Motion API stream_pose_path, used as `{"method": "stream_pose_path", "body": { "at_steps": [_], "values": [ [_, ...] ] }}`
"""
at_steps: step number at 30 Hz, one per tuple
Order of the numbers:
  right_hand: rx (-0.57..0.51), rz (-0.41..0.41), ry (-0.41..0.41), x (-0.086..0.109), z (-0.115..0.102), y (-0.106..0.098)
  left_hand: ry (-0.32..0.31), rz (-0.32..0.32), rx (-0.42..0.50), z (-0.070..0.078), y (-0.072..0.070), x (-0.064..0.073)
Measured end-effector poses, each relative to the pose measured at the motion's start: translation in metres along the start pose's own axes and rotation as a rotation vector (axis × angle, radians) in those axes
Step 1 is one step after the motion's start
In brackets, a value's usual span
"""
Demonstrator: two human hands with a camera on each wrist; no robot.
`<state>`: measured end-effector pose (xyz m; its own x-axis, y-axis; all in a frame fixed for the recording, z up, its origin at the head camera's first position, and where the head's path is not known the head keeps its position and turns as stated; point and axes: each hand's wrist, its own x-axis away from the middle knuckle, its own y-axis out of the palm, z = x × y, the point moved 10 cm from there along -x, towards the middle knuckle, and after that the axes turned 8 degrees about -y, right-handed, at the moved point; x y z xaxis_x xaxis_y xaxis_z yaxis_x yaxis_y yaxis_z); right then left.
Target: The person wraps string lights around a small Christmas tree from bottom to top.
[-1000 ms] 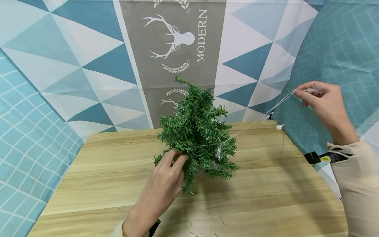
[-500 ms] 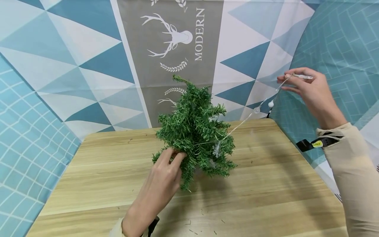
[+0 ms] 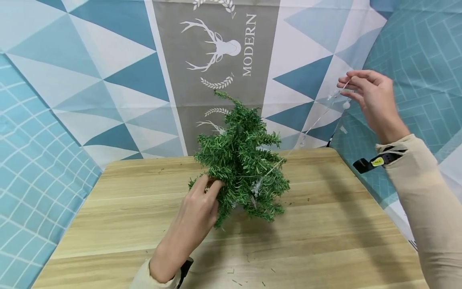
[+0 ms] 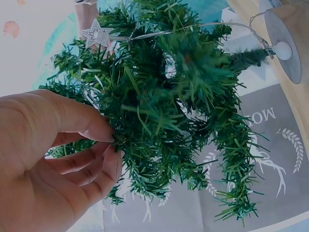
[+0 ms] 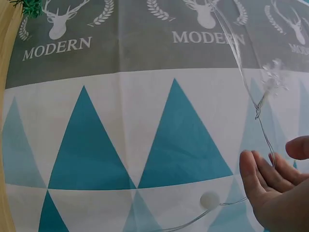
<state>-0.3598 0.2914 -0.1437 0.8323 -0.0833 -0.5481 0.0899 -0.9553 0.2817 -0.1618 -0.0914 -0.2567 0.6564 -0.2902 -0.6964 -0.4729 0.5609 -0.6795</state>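
A small artificial Christmas tree stands in the middle of the table. My left hand is at its lower left side, and in the left wrist view the thumb and fingertips pinch a branch tip. Raised at the right, my right hand holds a string of fairy lights, its clear wire running over the curled fingers. The string slopes down to the tree's branches. A clear snowflake and a white ball hang on it near the hand. Another snowflake lies against the tree's front.
In the left wrist view, a clear star on the wire and a white ball by the tree's base show. Loose green needles lie on the wooden table. Patterned cloth hangs behind and at both sides.
My right hand has moved up and to the left, lifting the string, with more of it dangling below the fingers. The left hand stays at the same branch; the tree has shifted slightly.
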Motion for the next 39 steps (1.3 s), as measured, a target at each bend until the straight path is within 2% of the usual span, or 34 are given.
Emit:
{"method": "stream_pose_path", "body": {
  "at_steps": [7,11,15,21,25,29,32,35,39],
  "values": [
    [0.223,0.039,0.015,-0.007,0.018,-0.001,-0.002,-0.012,0.013,-0.003,-0.001,-0.001],
    [0.256,0.026,0.059,-0.007,0.031,0.004,0.018,0.023,0.036,-0.003,-0.007,-0.003],
    [0.313,-0.016,0.119,-0.005,0.043,0.013,0.019,0.082,0.079,-0.008,-0.023,-0.006],
    [0.565,-0.145,0.157,-0.014,0.05,0.039,-0.037,0.163,0.114,-0.031,-0.052,-0.004],
    [0.669,-0.206,0.146,-0.021,0.05,0.054,-0.054,0.196,0.103,-0.045,-0.063,-0.005],
    [0.727,-0.274,0.124,-0.024,0.051,0.069,-0.073,0.169,0.098,-0.056,-0.066,-0.009],
    [0.727,-0.334,0.112,-0.024,0.053,0.082,-0.086,0.14,0.109,-0.066,-0.066,-0.016],
    [0.694,-0.399,0.111,-0.024,0.055,0.096,-0.088,0.121,0.127,-0.076,-0.066,-0.027],
    [0.651,-0.482,0.1,-0.024,0.056,0.117,-0.104,0.079,0.171,-0.092,-0.061,-0.049]
  ]
}}
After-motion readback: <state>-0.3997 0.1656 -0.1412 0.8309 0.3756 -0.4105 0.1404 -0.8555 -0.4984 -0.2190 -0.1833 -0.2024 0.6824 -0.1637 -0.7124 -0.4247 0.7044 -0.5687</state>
